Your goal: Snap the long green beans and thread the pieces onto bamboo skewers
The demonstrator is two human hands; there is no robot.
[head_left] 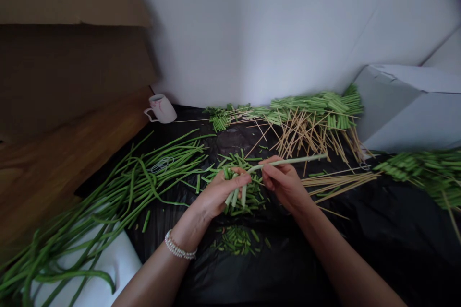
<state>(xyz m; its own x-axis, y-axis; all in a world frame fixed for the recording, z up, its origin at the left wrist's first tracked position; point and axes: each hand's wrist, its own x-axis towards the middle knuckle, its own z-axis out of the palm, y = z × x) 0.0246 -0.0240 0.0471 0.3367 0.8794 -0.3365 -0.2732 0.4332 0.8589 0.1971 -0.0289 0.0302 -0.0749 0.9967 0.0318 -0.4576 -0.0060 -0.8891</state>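
Several cut green bean pieces are gripped in my left hand, their ends sticking out below the thumb. A long pale green bean runs from the left thumb out to the right. My right hand pinches this bean near its bend, between thumb and fingers. Beneath both hands lies a pile of short cut bean pieces. Thin wooden skewers lie just right of my right hand. The left palm and curled fingers are partly hidden.
Long whole beans spread over the left side and a white surface. At the back are skewered bean rows, loose skewers and a mug. More bean rows and a white box stand right. Black plastic covers the work surface.
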